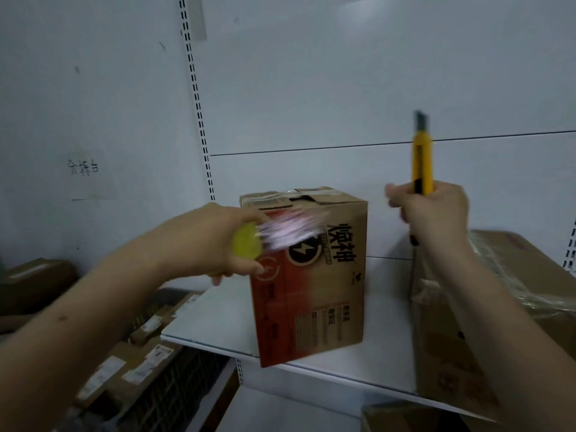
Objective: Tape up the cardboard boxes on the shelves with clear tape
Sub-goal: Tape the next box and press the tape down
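A brown and red cardboard box with black lettering stands upright on the white shelf; its top flaps carry strips of tape. My left hand grips a roll of clear tape with a yellow-green core, held against the box's upper left corner; a blurred strip of tape stretches from it across the box's front. My right hand holds a yellow utility knife upright to the right of the box, blade out and pointing up.
A larger cardboard box with crumpled plastic wrap on top stands at the right of the shelf. Several labelled parcels lie in a dark crate at the lower left. Another open box shows at the bottom edge. White back panels rise behind the shelf.
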